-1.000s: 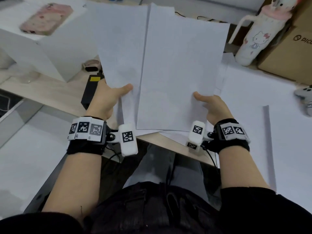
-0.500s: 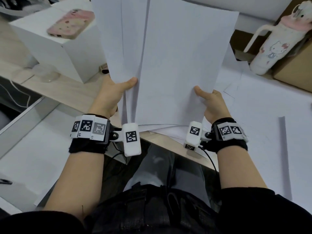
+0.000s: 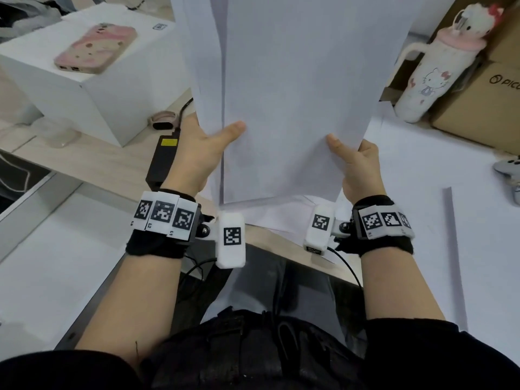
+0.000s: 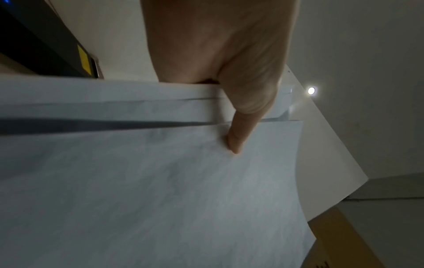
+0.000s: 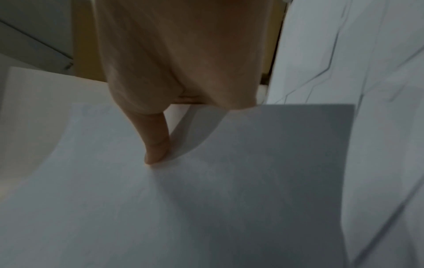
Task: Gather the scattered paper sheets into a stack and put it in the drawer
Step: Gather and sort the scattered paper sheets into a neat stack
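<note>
I hold a sheaf of white paper sheets (image 3: 295, 88) nearly upright above the desk's front edge. My left hand (image 3: 202, 147) pinches its left side, thumb on the front face, fingers hidden behind. My right hand (image 3: 356, 164) pinches the right side the same way. The sheets are offset, with two left edges showing as steps (image 4: 114, 110). The left thumb (image 4: 238, 130) and the right thumb (image 5: 156, 145) press on the top sheet (image 5: 229, 181). More white sheets (image 3: 422, 192) lie flat on the desk to the right and under the sheaf. No drawer can be made out.
A white box (image 3: 92, 88) with a pink phone (image 3: 95, 49) stands at the back left. A black power brick (image 3: 163, 156) and a pink watch (image 3: 164, 121) lie by my left hand. A cartoon bottle (image 3: 430, 77), a cardboard box (image 3: 484, 97) and a grey controller (image 3: 509, 170) stand right.
Both hands have lifted and tilted the sheaf up toward vertical. The two halves have slid closer together, so less offset shows between the sheets.
</note>
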